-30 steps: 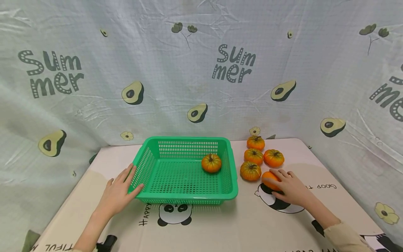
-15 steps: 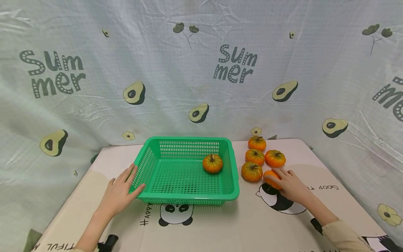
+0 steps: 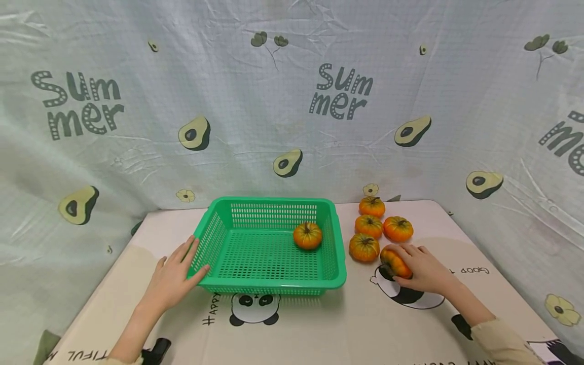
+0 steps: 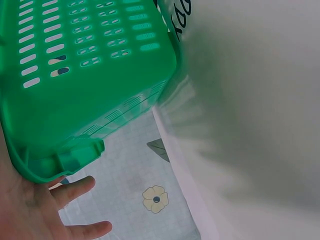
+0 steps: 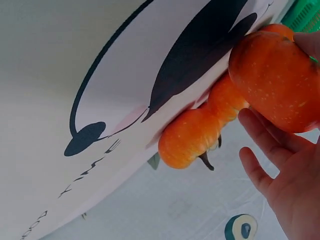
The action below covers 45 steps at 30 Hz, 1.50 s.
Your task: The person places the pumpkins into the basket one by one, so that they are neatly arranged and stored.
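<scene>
My right hand (image 3: 424, 269) holds a small orange pumpkin (image 3: 396, 263) between thumb and fingers, at the right of the basket. The pumpkin is tipped so that its greenish side faces left and toward me. In the right wrist view, the orange skin of this pumpkin (image 5: 275, 80) lies against my fingers. My left hand (image 3: 171, 281), fingers spread and straight, rests on the left rim of a green plastic basket (image 3: 274, 285). The left wrist view shows the basket wall (image 4: 75, 95) beside that hand. One pumpkin (image 3: 307, 235) sits inside the basket at its right.
Several more pumpkins stand right of the basket: a front one (image 3: 364, 248), a middle one (image 3: 368, 226), a back one (image 3: 371, 206) and a right one (image 3: 398, 229). A printed cloth (image 3: 292, 329) covers the table. A pale curtain (image 3: 237, 101) hangs behind and at the sides.
The pumpkin in my right hand has turned, bringing its greenish side into view at the left. My left hand and the basket keep their places.
</scene>
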### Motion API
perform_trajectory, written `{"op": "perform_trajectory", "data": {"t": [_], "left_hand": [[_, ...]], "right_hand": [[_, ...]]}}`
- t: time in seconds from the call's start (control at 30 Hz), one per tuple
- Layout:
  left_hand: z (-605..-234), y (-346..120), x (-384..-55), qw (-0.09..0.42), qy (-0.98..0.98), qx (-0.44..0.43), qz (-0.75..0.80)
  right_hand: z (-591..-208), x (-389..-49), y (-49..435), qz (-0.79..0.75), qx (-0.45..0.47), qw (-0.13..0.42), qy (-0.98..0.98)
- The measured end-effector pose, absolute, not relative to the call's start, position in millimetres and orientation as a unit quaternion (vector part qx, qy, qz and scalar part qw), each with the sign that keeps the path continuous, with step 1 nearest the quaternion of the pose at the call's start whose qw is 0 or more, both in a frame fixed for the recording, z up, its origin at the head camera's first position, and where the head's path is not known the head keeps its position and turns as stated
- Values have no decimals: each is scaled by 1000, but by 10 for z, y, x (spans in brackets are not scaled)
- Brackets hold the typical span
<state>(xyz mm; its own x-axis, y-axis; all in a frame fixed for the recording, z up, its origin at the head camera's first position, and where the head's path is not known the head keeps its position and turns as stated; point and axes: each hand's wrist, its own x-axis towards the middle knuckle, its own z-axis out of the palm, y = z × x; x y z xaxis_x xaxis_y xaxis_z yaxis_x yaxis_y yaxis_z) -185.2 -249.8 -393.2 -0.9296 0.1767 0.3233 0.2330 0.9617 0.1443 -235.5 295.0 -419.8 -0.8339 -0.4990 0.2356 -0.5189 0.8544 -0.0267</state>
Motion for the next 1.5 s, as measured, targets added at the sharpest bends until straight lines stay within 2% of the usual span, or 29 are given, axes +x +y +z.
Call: {"op": "perform_trajectory", "data": {"t": [0.13, 0.4, 0.7, 0.97, 1.5], "left_hand": [[-3926, -2504, -1860, 152, -979, -105, -92], [-3912, -2500, -1851, 147, -980, -101, -91], [-3929, -2497, -1854, 150, -979, -101, -91], [-3926, -2500, -1857, 153, -979, -103, -91], [-3952, -2493, -1847, 158, -978, -102, -93]], "right_hand": [[-4223, -2375, 2949, 36, 265, 112, -957], [-4241, -2424, 2947, 4, 284, 171, -943], [-4265, -2436, 2947, -14, 273, 177, -946], [-4295, -2455, 2954, -34, 253, 157, -954], [-4386, -2541, 3004, -32, 259, 194, -946]]}}
